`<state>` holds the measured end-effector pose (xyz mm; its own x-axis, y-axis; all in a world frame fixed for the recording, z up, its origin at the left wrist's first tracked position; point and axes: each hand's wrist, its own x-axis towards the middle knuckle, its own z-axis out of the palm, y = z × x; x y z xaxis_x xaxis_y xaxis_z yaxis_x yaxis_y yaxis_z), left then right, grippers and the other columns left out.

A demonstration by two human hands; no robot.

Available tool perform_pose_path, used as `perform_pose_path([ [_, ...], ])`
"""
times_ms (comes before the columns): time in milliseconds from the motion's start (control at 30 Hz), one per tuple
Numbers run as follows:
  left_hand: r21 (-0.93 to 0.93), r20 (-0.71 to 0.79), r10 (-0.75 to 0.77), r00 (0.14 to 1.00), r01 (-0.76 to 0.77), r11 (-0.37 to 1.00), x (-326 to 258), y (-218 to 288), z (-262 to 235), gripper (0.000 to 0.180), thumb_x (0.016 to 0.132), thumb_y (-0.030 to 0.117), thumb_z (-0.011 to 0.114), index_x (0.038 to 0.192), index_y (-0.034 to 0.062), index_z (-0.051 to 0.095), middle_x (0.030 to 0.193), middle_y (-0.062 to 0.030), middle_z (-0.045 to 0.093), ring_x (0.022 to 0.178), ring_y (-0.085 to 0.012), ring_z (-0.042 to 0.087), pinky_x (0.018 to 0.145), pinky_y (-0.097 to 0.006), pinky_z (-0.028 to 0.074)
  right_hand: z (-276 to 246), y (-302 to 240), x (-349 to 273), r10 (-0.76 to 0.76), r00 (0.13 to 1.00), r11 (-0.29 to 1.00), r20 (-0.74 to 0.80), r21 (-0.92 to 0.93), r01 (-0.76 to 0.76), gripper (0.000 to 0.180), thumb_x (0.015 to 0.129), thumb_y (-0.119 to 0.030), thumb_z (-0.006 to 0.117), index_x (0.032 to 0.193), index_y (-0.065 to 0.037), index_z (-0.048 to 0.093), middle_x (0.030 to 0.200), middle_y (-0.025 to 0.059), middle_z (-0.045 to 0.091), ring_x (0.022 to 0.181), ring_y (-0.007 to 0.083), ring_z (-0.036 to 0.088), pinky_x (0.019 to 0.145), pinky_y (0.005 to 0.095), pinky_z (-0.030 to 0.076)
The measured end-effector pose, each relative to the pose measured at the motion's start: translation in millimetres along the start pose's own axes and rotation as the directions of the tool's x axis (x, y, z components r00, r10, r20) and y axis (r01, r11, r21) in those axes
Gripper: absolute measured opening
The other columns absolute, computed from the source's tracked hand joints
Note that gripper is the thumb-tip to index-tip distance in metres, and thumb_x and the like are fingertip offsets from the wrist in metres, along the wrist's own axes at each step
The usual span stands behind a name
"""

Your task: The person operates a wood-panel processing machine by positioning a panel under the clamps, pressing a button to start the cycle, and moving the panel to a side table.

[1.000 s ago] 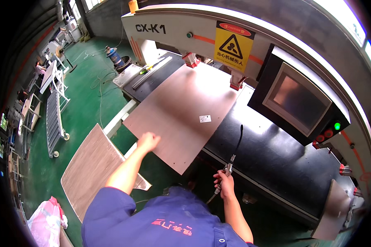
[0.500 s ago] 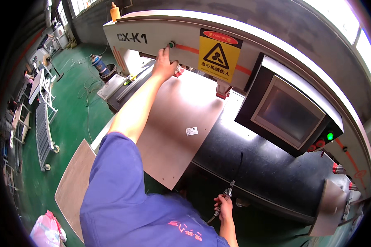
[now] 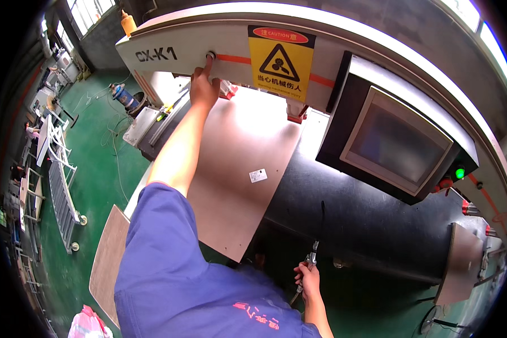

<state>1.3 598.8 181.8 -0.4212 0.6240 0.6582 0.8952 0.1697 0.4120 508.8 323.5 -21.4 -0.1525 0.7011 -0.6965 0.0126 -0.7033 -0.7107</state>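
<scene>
Reaching up to about 11 o'clock, the left hand (image 3: pixel 204 85) now has its forefinger stretched out and pressed on a small round button (image 3: pixel 210 55) in the machine's pale front beam (image 3: pixel 343 48), the other fingers curled in and holding nothing; a second ago this hand lay flat on the near edge of the brown panel (image 3: pixel 239 169), and half a second ago it was already high on the beam, so it has left the board and gone to the control. That suggests the panel is judged placed and the machine is being set going. The panel itself has kept its place, lying flat on the black bed (image 3: pixel 366 219), its far end under the beam beside the red clamp feet (image 3: pixel 296 112), its near corner overhanging toward 6 o'clock, and a small white label (image 3: pixel 258 176) near its right edge. The right hand (image 3: pixel 308 280), low at 5 o'clock, has stayed where it was, fingers closed around the grip of a slim metal tool (image 3: pixel 311 260) with a dark hose rising from it. For room: the yellow warning sign (image 3: pixel 280 62) and the dark screen housing (image 3: pixel 397 143) crowd the beam from 12 to 2 o'clock, so the free path for the left arm is back down along the panel. The panel's left edge runs close to the bed's edge, with green floor (image 3: pixel 96 169) open at 9 o'clock, where a second brown board (image 3: pixel 108 265) leans at 7 o'clock and a wheeled rack (image 3: pixel 59 186) stands well apart.
</scene>
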Motion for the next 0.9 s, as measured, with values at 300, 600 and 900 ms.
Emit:
perform_pose_path([
  [300,0.061,0.349,-0.011,0.937,-0.011,0.998,-89.1,-3.7,-1.8,0.075,0.079,0.033,0.067,0.140,0.0076,0.030,0.138,-0.0273,0.033,0.127,-0.0417,0.038,0.105,-0.045,0.036,-7.8,16.1,-24.0,-0.037,0.995,0.994,0.092,-0.103,0.046,0.018,0.091,-0.019,0.055,0.100,-0.004,0.053,0.079,0.0058,0.060,0.057,0.0094,0.053,0.046,0.0226,0.043],
  [600,0.321,0.908,-0.249,0.335,-0.178,0.930,-297.5,39.6,-51.6,0.101,0.073,0.060,0.066,0.145,0.0034,0.024,0.146,-0.0249,0.025,0.134,-0.0417,0.028,0.109,-0.046,0.031,-32.7,58.7,-73.4,-0.031,0.992,0.998,0.120,-0.054,0.037,0.036,0.094,-0.042,0.047,0.104,-0.008,0.051,0.079,0.0032,0.054,0.066,0.0101,0.050,0.047,0.0252,0.048],
  [900,0.497,0.848,-0.423,0.319,-0.200,0.844,-330.9,45.8,-40.4,0.119,0.063,0.062,0.076,0.147,0.0027,0.016,0.151,-0.0245,0.017,0.134,-0.0432,0.031,0.107,-0.044,0.036,-56.3,84.9,-107.5,-0.131,0.986,0.966,0.107,-0.209,0.151,0.042,0.096,-0.048,0.043,0.102,-0.007,0.050,0.081,0.0046,0.053,0.072,0.0126,0.055,0.046,0.0267,0.050],
])
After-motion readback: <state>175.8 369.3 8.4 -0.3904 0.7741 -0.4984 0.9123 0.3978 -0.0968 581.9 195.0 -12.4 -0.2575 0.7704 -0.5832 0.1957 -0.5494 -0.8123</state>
